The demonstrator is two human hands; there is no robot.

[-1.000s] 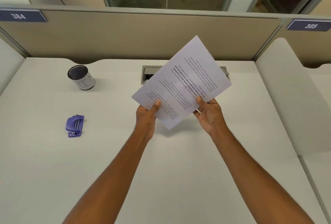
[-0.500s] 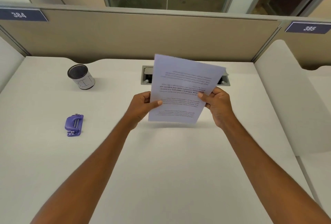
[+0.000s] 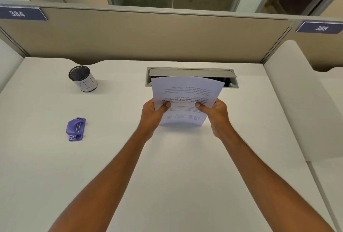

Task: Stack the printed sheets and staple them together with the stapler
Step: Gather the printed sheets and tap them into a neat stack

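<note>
I hold the printed sheets (image 3: 185,94) upright over the middle of the white desk (image 3: 167,176), their text upside down to me and their bottom edge close to or on the desk. My left hand (image 3: 154,114) grips their left edge and my right hand (image 3: 216,114) grips their right edge, thumbs on the front. The purple stapler (image 3: 75,129) lies on the desk far to the left, apart from both hands.
A mesh pen cup (image 3: 83,78) with a white label stands at the back left. A grey cable hatch (image 3: 191,73) is sunk into the desk right behind the sheets. Beige partitions (image 3: 148,35) wall the back, a white divider (image 3: 297,101) the right.
The sheets have turned from a tilted diamond pose to square and upright, and sunk lower toward the desk. Both hands shifted to the sheets' side edges. The stapler has stayed put.
</note>
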